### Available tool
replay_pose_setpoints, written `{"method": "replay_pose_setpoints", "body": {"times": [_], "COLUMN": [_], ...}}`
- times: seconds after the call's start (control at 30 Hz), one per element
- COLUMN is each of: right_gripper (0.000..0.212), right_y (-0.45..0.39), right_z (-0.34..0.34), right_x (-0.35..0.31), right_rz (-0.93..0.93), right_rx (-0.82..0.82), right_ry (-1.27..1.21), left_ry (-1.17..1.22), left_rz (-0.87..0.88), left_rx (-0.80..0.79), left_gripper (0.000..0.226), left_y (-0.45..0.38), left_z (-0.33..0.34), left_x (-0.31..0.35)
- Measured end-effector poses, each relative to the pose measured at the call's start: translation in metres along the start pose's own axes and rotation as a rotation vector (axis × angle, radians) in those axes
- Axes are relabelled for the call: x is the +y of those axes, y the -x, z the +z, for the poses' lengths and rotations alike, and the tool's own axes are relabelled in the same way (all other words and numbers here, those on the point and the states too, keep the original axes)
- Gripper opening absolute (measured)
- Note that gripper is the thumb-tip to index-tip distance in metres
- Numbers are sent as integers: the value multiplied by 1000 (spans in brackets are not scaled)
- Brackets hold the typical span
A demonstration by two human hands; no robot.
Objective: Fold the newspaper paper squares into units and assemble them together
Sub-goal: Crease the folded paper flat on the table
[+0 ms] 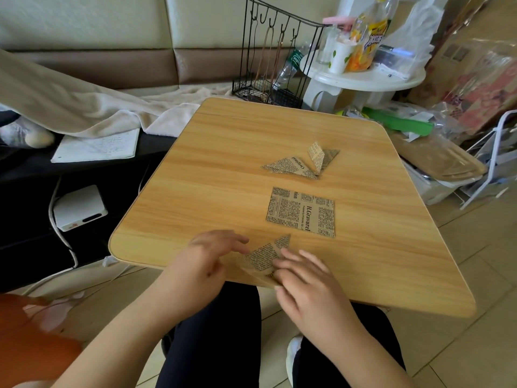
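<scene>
At the near edge of the wooden table, as seen from the head camera, we work a half-folded newspaper piece between both hands. Our left hand rests beside it with fingers loosely bent, fingertips touching its left flap; whether they pinch it we cannot tell. Our right hand lies over its lower right part, fingers fairly straight and pressing it down. The piece's long axis runs diagonally, from the table's near edge up and to the right, with its free tip pointing toward the flat unfolded square, which lies just beyond it toward the table's middle. Farther toward the far edge sit two finished folded units, touching at their tips. Our main worry is the overhang: part of the paper seems to jut past the near edge, so pressing a crease there could bend it unevenly or let it slip into our lap. A crooked crease would likely leave a unit that fits poorly with the others. A sweep of the right hand could also nudge the flat square.
</scene>
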State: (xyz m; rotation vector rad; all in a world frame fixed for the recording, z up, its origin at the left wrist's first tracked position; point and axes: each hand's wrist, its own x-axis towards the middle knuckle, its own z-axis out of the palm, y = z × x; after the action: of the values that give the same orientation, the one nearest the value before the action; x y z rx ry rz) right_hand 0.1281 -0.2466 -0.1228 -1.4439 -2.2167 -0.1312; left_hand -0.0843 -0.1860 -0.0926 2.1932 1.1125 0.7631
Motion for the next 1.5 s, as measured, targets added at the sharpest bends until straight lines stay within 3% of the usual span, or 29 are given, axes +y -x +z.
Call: {"method": "replay_pose_setpoints", "body": {"times": [0.1,0.17,0.3,0.43,0.57,0.63,0.7,0.77,0.83,0.97,1.1,1.2,1.37,1.5], "right_gripper": [23,25,42,47,57,54,38,33,31,27,19,3,5,18], "right_y": [-3,-7,-9,-2,3,1,-2,-3,-3,-3,-5,-10,-20,-25], "right_z": [-10,-17,-30,-33,-44,-53,-60,-67,-73,-86,-93,-93,-86,-79], "right_x": [13,20,19,2,-2,-4,-7,-9,-10,-13,-20,-29,-40,-42], "right_rz": [34,72,262,509,640,634,591,575,568,469,508,596,862,986], "right_rx": [20,55,29,52,108,140,166,171,191,224,283,353,458,494], "right_ry": [-69,-114,-198,-490,-773,-902,-978,-1000,-1027,-1053,-1064,-1091,-1255,-1288], "left_ry": [-46,-81,-98,-86,142,431,756,908,972,1020,1026,1030,1181,1267], "left_rz": [62,93,129,85,-60,-136,-194,-191,-136,-88,-72,-137,-374,-528], "left_rx": [-146,-175,18,216,325,258,164,116,94,112,156,273,476,585], "left_gripper": [67,57,40,36,54,58,57,39,22,30,29,30,24,20], "left_y": [-6,-11,-14,-12,-3,1,5,5,5,6,8,8,6,1], "left_z": [10,17,34,43,41,34,27,21,17,11,7,12,26,31], "left_x": [-3,-2,-1,11,18,25,34,43,50,58,72,81,93,101]}}
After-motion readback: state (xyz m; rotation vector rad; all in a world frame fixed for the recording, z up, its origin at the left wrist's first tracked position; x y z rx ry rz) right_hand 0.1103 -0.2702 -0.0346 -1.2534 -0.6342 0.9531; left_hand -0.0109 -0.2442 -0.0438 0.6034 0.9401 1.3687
